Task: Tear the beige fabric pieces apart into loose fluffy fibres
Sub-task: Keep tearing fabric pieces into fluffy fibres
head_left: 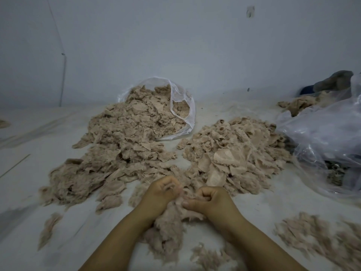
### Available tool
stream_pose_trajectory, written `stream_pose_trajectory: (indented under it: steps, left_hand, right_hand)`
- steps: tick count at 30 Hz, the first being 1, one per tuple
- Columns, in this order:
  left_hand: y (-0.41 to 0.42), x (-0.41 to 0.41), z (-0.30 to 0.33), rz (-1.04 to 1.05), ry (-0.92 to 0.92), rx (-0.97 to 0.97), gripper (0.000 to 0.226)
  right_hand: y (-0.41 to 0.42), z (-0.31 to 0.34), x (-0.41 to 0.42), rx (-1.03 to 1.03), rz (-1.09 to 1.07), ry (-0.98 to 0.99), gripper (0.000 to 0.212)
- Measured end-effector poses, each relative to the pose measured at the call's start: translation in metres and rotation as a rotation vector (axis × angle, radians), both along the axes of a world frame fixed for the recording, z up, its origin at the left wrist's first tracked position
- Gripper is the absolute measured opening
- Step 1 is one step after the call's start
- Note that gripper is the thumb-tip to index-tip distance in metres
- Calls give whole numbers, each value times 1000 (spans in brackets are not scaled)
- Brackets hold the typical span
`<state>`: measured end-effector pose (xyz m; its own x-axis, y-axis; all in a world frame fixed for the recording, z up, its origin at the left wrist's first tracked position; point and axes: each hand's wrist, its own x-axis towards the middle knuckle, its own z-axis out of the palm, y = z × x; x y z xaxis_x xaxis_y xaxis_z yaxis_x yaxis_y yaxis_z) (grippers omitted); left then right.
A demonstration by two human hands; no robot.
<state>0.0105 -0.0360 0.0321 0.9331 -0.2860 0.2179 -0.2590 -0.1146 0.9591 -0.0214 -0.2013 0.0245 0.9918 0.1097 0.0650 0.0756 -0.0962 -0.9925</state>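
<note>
Near the front edge of the pale worktop, both hands, left hand and right hand, pinch a frayed, woolly beige fabric piece; ragged woven scraps lie heaped beyond.

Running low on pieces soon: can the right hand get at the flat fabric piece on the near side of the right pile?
Probably yes. The flat fabric piece lies uncovered atop the right pile, just beyond the right hand, nothing between them. That hand grips a fibre clump, so it must let go first.
</note>
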Motion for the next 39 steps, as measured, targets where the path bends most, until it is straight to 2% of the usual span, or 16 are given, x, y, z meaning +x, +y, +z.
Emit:
stream_pose_trajectory:
  steps: [3, 5, 7, 9, 11, 13, 15, 17, 20, 23, 26, 28, 29, 33, 36, 39]
  left_hand:
    - [11, 3, 4, 78, 119, -224, 16]
    - [12, 1, 3, -20, 129, -104, 28]
    - [4, -3, -1, -95, 94, 123, 32]
    - [-3, -3, -4, -85, 45, 187, 4]
    - [-1, 1, -2, -3, 67, 86, 17]
    - [5, 3, 0, 16, 121, 8, 18]
    - [6, -1, 1, -90, 128, 30, 16]
    - [3, -5, -1, -172, 115, 119, 23]
    - [3, -5, -2, -160, 121, 102, 36]
    - [5, -4, 0, -172, 170, -53, 37]
    - [-1, -6, -2, -131, 77, 78, 30]
    - [-3, -6, -3, -96, 45, 93, 12]
    - [-3, -5, -3, -86, 44, 70, 8]
    - [-5, -3, -3, 28, 61, 24, 23]
    - [5, 2, -2, 160, 132, -62, 24]
    - [18, 10, -2, 263, 172, 4, 30]
  right_hand:
    - [0, -2, 0, 51, 14, 35, 53]
    - [0, -3, 0, 28, 6, 27, 52]
    - [0, -3, -2, -24, 10, -4, 36]
    - [1, 0, -4, -76, 24, -5, 24]
    - [-1, 1, -4, 21, 15, 61, 22]
    - [-4, 3, -2, 172, -26, 113, 21]
    - [-5, 3, 0, 291, -72, 124, 15]
    - [-6, 1, 3, 405, -97, 135, 11]
    - [-6, 1, 3, 485, -69, 142, 22]
    - [-2, 1, 0, 345, -39, 137, 49]
    - [1, 0, -3, 130, -12, 95, 61]
    - [2, 0, -4, 56, -5, 69, 62]
    - [2, 0, -4, 41, -9, 57, 60]
    - [2, 2, -1, 86, -26, 60, 48]
    - [-3, 4, -3, 130, -13, 75, 34]
    - [-17, 17, 6, 229, -210, 28, 16]
